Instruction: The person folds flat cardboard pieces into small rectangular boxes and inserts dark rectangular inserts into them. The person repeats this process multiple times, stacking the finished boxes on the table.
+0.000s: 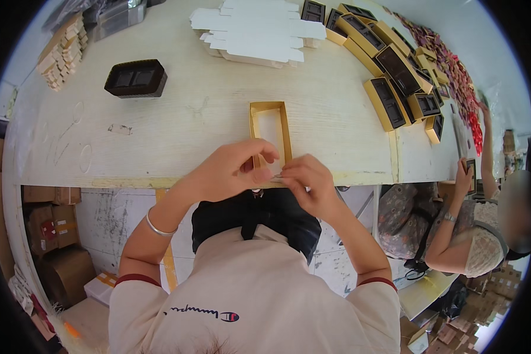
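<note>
A person sits at a long pale table (336, 118) with both bare hands at a gold open box (285, 131). The box lies on the table right in front of the person, near the edge, with its long sides pointing away and its white inside facing up. The left hand (227, 168) is over the near left part of the box. Its thumb and pointing finger are a bit spread, with a gap between them, but one cannot tell if the other fingers hold the box wall. The right hand (312, 183) is bent at the near right corner. Its fingertips come close together there, next to the left thumb, and one cannot tell if they pinch the box end or some small thing. A silver bracelet (157, 224) is around the left wrist

Farther off to the left sits a black tray (135, 78) with hollows in it. Flat white cartons (253, 29) are piled at the far side. To the right stand many gold boxes with black insides (386, 103), heaped close together. Past them, another person's hand (465, 177) holds a small dark box (471, 174)
</note>
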Action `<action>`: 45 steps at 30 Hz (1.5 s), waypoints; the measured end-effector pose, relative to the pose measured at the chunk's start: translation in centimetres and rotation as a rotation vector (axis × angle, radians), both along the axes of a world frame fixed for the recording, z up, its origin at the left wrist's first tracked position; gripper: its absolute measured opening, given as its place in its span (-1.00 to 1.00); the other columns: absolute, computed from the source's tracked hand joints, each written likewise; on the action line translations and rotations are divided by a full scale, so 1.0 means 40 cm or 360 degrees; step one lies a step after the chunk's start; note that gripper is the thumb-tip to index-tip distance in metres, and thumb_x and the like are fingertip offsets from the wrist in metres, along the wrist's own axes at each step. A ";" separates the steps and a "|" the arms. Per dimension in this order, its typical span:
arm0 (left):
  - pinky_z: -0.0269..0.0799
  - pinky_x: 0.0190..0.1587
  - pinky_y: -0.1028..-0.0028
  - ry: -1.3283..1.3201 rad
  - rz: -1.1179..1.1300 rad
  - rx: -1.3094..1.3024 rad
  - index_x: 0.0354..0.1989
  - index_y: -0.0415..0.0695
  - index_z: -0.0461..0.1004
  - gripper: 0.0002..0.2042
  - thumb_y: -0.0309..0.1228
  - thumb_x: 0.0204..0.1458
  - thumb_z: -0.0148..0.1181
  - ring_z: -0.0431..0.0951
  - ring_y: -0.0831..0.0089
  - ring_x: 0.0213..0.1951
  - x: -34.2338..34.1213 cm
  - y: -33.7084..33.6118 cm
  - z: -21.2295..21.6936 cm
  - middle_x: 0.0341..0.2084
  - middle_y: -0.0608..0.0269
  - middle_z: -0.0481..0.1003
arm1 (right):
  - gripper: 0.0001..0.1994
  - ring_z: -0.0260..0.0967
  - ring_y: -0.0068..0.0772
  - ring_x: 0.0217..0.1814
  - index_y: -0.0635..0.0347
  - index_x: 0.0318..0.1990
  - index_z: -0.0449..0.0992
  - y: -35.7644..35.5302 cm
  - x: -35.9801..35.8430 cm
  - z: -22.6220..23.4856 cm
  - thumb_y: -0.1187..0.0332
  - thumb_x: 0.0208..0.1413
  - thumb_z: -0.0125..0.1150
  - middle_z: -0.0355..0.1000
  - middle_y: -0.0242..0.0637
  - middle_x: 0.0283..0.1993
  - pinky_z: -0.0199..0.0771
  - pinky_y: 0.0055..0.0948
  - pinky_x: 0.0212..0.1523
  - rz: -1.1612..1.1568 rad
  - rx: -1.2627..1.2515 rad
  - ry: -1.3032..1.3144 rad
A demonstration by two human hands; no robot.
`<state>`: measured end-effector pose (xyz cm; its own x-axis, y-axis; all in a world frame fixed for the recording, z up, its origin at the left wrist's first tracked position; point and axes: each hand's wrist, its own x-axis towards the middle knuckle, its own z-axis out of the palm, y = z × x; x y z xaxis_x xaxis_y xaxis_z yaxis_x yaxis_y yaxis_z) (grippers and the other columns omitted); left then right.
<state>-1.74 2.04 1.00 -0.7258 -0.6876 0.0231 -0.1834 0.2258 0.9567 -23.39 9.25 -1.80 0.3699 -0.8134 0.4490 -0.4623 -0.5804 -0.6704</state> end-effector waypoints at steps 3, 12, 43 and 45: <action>0.42 -0.32 0.38 -0.0116 -0.0039 0.0146 -0.07 -0.16 0.36 -0.71 -0.34 0.08 0.21 0.49 0.26 -0.43 0.004 -0.003 0.008 -0.31 0.15 0.46 | -0.82 0.32 -0.27 -0.40 0.27 -0.21 0.46 -0.014 0.033 -0.002 0.64 0.02 0.21 0.38 -0.17 -0.19 0.34 -0.47 -0.45 -0.0095 0.0416 -0.0490; 0.41 -0.40 0.38 -0.0021 0.0422 -0.0618 -0.13 -0.20 0.39 -0.81 -0.52 0.08 0.16 0.44 0.28 -0.50 -0.036 0.043 -0.033 -0.25 0.12 0.43 | -0.69 0.29 -0.30 -0.37 0.23 -0.14 0.44 -0.017 0.058 0.015 0.52 -0.09 0.31 0.35 -0.23 -0.12 0.33 -0.39 -0.36 -0.0393 -0.0505 0.0362; 0.37 -0.26 0.12 -0.1241 -0.0150 -0.0628 -0.17 -0.21 0.29 -0.66 -0.69 -0.20 0.12 0.47 -0.09 -0.26 -0.048 -0.204 0.061 -0.34 -0.08 0.46 | -0.73 0.25 -0.27 -0.19 0.17 -0.48 0.44 -0.077 0.004 0.074 0.27 -0.23 0.43 0.27 -0.32 -0.36 0.27 -0.35 -0.15 0.0132 -0.0048 0.0725; 0.39 -0.26 0.13 -0.1351 -0.0122 -0.0693 -0.20 -0.24 0.27 -0.69 -0.67 -0.17 0.13 0.49 -0.07 -0.26 -0.052 -0.187 0.062 -0.36 -0.09 0.47 | -0.72 0.26 -0.26 -0.17 0.18 -0.48 0.44 -0.096 -0.010 0.072 0.27 -0.24 0.44 0.27 -0.31 -0.35 0.27 -0.34 -0.12 0.0189 -0.0076 0.0728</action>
<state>-3.80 -5.44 3.48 -0.6606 -0.6929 -0.2889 -0.7474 0.5707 0.3402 -23.81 5.41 1.09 0.6275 -0.7359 0.2542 -0.6324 -0.6722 -0.3849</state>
